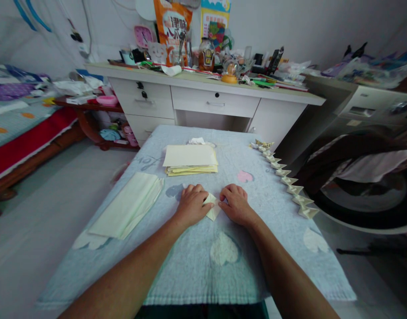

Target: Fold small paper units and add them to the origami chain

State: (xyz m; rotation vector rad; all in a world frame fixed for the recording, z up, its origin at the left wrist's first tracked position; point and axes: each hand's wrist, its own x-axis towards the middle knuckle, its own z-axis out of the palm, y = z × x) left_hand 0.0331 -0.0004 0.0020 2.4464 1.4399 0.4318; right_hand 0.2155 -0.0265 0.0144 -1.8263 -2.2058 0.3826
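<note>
Between my two hands a small piece of folded cream paper (213, 212) lies on the blue cloth. My left hand (193, 201) grips its left side, thumb on top and fingers curled. At the right corner, my right hand (235, 201) has its thumb and fingers closed on the paper's edge. Beyond the hands is a stack of cream and yellow paper sheets (190, 157). To the left lies a pile of long, pale paper strips (127, 206). A row of folded paper pieces (295, 189) runs down the table's right side.
A light blue cloth with heart shapes (190, 274) covers the table. Behind it stands a white desk (197, 95), crowded with jars, packets and small items. A washing machine (356, 155) is at the right, a bed (30, 128) at the left.
</note>
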